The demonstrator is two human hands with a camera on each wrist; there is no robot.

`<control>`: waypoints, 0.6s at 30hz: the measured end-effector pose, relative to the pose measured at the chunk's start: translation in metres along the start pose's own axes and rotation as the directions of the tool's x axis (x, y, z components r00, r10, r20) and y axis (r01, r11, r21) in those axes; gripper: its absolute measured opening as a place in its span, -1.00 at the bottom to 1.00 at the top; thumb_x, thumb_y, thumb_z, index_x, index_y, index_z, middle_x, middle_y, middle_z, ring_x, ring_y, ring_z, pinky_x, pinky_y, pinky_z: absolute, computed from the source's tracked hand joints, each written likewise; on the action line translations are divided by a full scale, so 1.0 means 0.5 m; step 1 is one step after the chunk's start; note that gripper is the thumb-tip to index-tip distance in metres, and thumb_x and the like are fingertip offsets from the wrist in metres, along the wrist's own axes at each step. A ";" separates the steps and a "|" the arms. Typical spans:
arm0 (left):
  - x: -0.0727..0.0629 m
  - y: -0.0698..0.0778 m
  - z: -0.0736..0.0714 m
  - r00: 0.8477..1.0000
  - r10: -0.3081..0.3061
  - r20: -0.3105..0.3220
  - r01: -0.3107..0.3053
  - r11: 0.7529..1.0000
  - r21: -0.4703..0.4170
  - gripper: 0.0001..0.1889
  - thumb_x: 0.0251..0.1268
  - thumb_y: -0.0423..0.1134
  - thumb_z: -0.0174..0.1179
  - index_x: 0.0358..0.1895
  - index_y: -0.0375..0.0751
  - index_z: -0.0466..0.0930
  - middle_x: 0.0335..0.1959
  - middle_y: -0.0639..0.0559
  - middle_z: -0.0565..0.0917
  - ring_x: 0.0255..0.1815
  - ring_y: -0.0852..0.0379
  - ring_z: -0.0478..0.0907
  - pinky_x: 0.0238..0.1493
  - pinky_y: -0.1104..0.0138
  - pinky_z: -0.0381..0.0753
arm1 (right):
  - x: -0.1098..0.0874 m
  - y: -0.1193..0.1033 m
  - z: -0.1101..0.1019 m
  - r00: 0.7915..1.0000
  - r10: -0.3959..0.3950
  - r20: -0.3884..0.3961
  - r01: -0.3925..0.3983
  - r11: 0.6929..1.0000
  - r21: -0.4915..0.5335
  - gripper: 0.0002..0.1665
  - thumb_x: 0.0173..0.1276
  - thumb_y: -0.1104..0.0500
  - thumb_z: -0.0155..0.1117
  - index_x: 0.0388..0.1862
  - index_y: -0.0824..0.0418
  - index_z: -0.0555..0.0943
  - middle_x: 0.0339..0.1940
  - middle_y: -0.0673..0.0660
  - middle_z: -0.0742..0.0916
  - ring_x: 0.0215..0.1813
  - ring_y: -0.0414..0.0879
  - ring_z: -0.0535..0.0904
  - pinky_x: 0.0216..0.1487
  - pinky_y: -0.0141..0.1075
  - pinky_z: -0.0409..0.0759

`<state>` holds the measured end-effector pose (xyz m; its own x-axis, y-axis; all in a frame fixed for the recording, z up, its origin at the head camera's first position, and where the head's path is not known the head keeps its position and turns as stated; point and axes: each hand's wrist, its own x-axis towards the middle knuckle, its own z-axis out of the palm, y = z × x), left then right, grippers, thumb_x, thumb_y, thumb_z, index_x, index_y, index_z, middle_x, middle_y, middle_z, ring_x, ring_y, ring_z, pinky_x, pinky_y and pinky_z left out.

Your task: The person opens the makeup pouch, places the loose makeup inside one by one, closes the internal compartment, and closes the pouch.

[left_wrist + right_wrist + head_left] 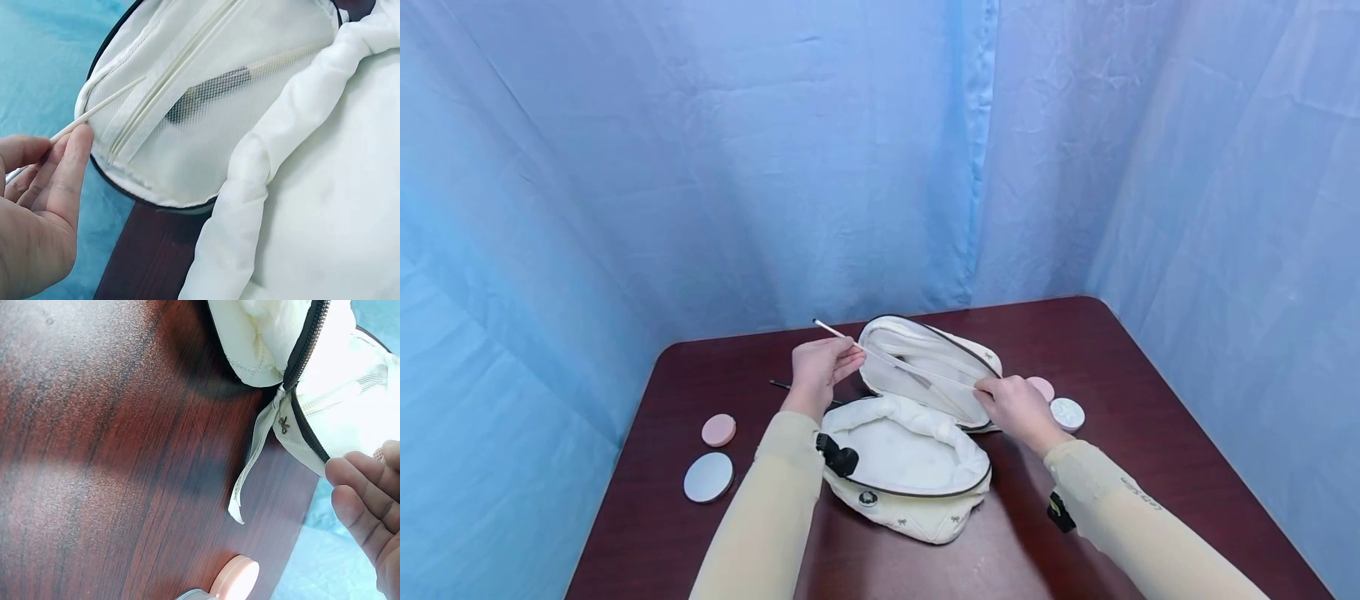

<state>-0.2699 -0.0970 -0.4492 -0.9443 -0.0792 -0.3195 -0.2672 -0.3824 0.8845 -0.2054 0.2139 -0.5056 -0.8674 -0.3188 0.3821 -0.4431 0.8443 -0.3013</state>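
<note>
A white cosmetic bag lies unzipped on the table, its lid folded back. My left hand pinches a thin white stick with a dark end, which slants toward the lid's mesh pocket. Behind that mesh shows a brush with a dark head and pale handle. My right hand holds the lid's right edge; in the right wrist view its fingers meet the dark zipper there. The bag's main compartment shows a white lining.
A pink round case and a larger silvery disc lie left of the bag. On the right are another pink round case and a white round one. A thin dark pencil-like stick lies behind my left wrist. Blue curtains surround the table.
</note>
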 end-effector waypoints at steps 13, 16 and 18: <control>0.001 -0.032 0.057 1.000 0.006 -0.029 -0.007 0.999 -0.044 -0.65 0.32 -0.52 0.25 0.14 -0.60 0.58 -0.31 -0.26 0.77 -0.29 0.01 0.81 -0.16 0.25 0.78 | 0.001 0.001 0.001 1.000 -0.018 -0.009 0.018 1.000 0.004 -0.80 0.39 0.29 0.35 -0.46 0.11 0.65 -0.70 -0.17 0.40 -0.61 -0.27 0.26 -0.57 -0.36 0.32; -0.001 -0.038 0.066 0.999 0.006 -0.032 -0.007 0.999 -0.034 -0.63 0.31 -0.52 0.26 0.16 -0.59 0.58 -0.26 -0.30 0.78 -0.24 -0.02 0.81 -0.14 0.26 0.77 | 0.001 -0.001 0.001 1.000 -0.022 -0.008 0.022 1.000 0.004 -0.79 0.39 0.29 0.34 -0.46 0.09 0.65 -0.69 -0.18 0.40 -0.61 -0.27 0.27 -0.56 -0.36 0.33; -0.004 -0.041 0.072 1.000 0.002 -0.027 -0.003 1.000 -0.028 -0.62 0.31 -0.51 0.26 0.17 -0.58 0.58 -0.19 -0.34 0.77 -0.16 -0.08 0.80 -0.13 0.25 0.77 | 0.002 -0.003 0.000 0.999 -0.029 -0.016 0.029 1.000 0.005 -0.80 0.38 0.29 0.35 -0.46 0.10 0.65 -0.70 -0.18 0.40 -0.61 -0.27 0.27 -0.57 -0.36 0.33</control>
<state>-0.2695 -0.0560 -0.4546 -0.9392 -0.1052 -0.3267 -0.2590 -0.4077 0.8756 -0.2057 0.2122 -0.5048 -0.8506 -0.3364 0.4042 -0.4692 0.8325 -0.2946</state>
